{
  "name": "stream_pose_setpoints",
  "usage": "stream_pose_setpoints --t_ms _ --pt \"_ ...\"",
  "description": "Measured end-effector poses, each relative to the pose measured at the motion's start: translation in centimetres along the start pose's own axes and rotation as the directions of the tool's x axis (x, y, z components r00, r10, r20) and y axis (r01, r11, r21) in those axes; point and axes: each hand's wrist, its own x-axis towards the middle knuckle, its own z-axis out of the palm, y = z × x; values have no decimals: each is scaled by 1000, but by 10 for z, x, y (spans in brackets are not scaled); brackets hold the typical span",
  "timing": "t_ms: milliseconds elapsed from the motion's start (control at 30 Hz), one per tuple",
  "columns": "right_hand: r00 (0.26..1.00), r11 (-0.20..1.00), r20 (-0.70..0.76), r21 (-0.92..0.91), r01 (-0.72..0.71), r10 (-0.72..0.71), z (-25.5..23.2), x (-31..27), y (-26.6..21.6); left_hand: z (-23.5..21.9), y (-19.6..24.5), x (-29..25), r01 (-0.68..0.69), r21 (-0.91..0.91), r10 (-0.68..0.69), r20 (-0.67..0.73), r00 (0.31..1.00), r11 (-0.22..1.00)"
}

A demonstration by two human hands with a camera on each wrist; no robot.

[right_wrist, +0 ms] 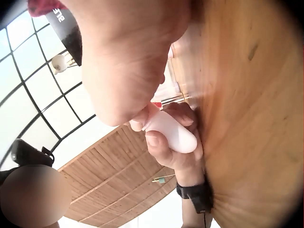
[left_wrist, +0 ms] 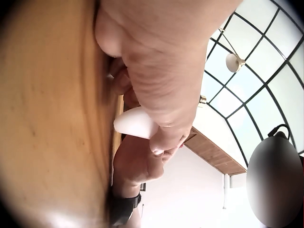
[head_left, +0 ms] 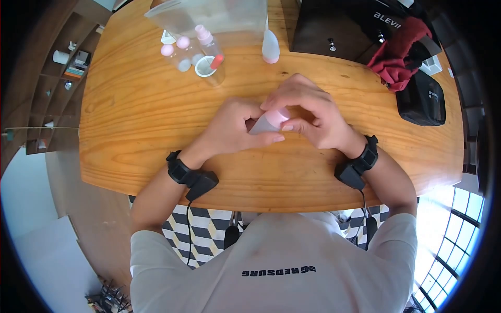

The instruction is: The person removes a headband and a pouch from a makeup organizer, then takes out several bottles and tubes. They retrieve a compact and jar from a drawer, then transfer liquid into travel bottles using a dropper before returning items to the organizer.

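Note:
A small whitish squeeze bottle [head_left: 263, 125] with a pink cap [head_left: 277, 117] is held tilted over the near middle of the table. My left hand [head_left: 234, 126] grips the bottle's body between thumb and fingers. On the cap, the thumb and fingers of my right hand [head_left: 315, 112] pinch from the other side. The rounded white end of the bottle [right_wrist: 175, 134] sticks out past the left fingers in the right wrist view. In the left wrist view, my left palm covers most of the bottle [left_wrist: 134, 122].
At the back left stand clear bottles with pink tops [head_left: 183, 43], a pink spray bottle [head_left: 205, 36] and a clear container [head_left: 205, 68] with a red-orange piece. Another squeeze bottle [head_left: 270, 48] stands beside a translucent bag [head_left: 214, 18]. Rightward are a black drawer box [head_left: 329, 28], red cloth [head_left: 399, 55] and black case [head_left: 421, 101].

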Motion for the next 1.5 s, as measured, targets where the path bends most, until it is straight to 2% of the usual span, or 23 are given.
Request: stream_pose_setpoints --t_ms 133,233,400,533,567,633,700,767,833,867,933,1000,1067,1100,1133,1167,1233,1267,1333,1367,1433,1467,1500 --pt "997 999 83 50 6 -10 2 -3 2 -6 -1 -3 -32 67 29 39 999 997" --pt "997 997 56 63 53 -56 3 -1 0 -6 -7 -4 -26 -34 27 51 998 999" --pt "993 993 36 38 109 -110 4 -1 1 -19 -11 -3 101 -201 -60 201 978 974" --pt "997 995 -18 -72 72 -74 7 0 -3 -20 -7 -2 126 -196 -91 180 979 972" --pt "997 995 -13 -70 75 -76 5 -2 -1 -19 -7 -1 104 -101 -82 204 976 989" --pt "972 961 199 -269 -68 125 -4 -12 8 -16 -5 0 80 -8 -76 222 972 997" --pt "963 958 256 -287 -7 84 -9 -18 25 -14 -4 0 143 27 -145 203 968 989" --pt "950 952 309 -301 58 39 -8 -17 26 -16 -4 1 129 17 -130 192 973 991" --pt "977 971 -2 108 -213 214 -5 -13 5 -18 -4 1 115 7 -114 188 976 993" --pt "977 971 -3 108 -212 214 0 -8 3 -18 -4 1 115 -1 -113 189 976 993" --pt "985 985 -144 131 113 -94 10 2 0 -17 -3 2 112 -9 -108 194 975 994" --pt "984 987 -97 53 153 -148 10 -3 6 -14 -2 1 102 -112 -85 142 986 989" --pt "980 981 -46 -23 195 -196 8 -7 5 -15 -3 1 87 -89 -73 143 987 992" --pt "1000 999 14 -30 -14 15 5 -10 -2 -15 -3 1 71 -69 -61 140 988 995" --pt "972 974 72 -49 -222 225 2 -12 -6 -15 -3 1 71 -70 -61 139 988 995" --pt "971 974 74 -50 -223 226 0 -13 -4 -15 -3 1 85 -14 -82 160 984 996" --pt "918 926 151 -150 -346 367 -4 -14 2 -16 -3 1 94 42 -100 177 979 995" --pt "918 927 154 -152 -343 365 -2 -12 3 -16 -5 1 73 34 -78 169 983 997" --pt "996 998 -71 45 -43 46 9 -7 4 -15 -8 0 57 27 -60 153 986 998" --pt "997 998 -64 48 -41 44 13 -8 6 -14 -9 -1 38 6 -38 140 989 999" --pt "993 993 -71 -75 87 -92 20 -10 10 -14 -10 -1 19 -13 -17 122 992 1000" --pt "993 993 -69 -74 87 -93 16 -11 11 -15 -8 -1 40 2 -40 142 989 999" --pt "998 980 50 -197 -31 42 8 -15 11 -14 -6 -1 59 17 -61 165 984 998"
